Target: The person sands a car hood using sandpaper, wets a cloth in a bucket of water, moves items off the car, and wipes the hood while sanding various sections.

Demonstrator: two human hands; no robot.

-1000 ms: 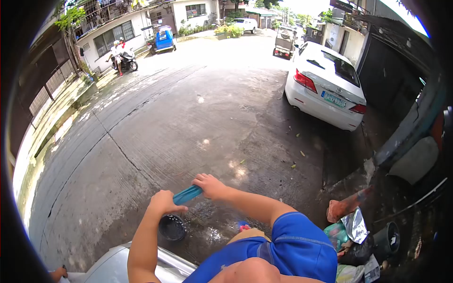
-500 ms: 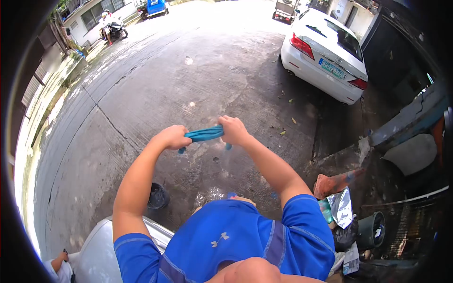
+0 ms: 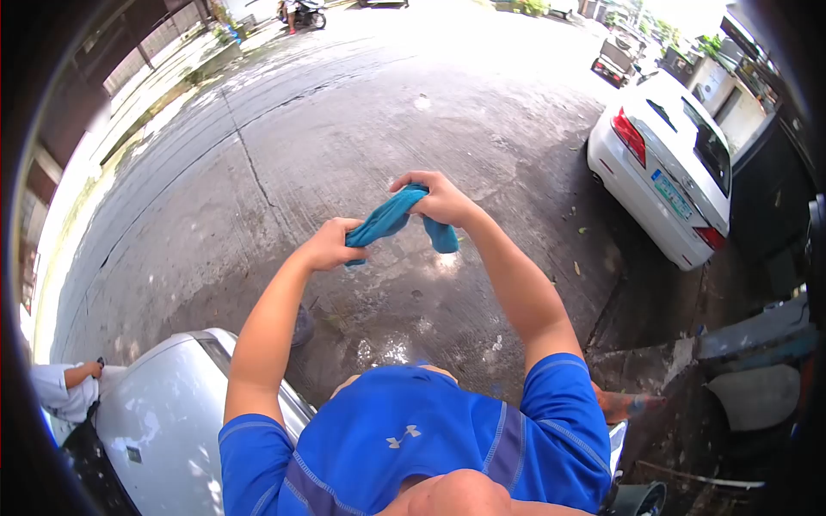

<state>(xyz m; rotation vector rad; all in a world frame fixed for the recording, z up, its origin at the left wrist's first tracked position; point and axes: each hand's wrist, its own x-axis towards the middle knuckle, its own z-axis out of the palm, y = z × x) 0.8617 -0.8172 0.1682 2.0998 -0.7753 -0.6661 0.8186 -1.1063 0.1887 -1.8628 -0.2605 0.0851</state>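
Observation:
A wet-looking teal cloth [image 3: 384, 220] stretches slantwise between my two hands, out in front of my body above the pavement. My left hand [image 3: 329, 246] grips its lower left end with the fingers closed. My right hand [image 3: 440, 199], higher up, is closed around the other end. A loose flap of the cloth hangs down below my right hand. Behind my left forearm, a dark bucket [image 3: 303, 327] stands on the ground, mostly hidden.
To the lower left is a silver car [image 3: 163, 404], with another person's arm [image 3: 82, 375] beside it. A white car [image 3: 662, 172] is parked at right. An orange object [image 3: 628, 405] and a bin [image 3: 638, 499] lie near my right side. Wet concrete [image 3: 387, 138] spreads ahead.
The cloth has gone from tightly twisted and nearly level to looser and slanted, with a flap hanging. My right hand has risen. The view has turned left, showing more of the silver car.

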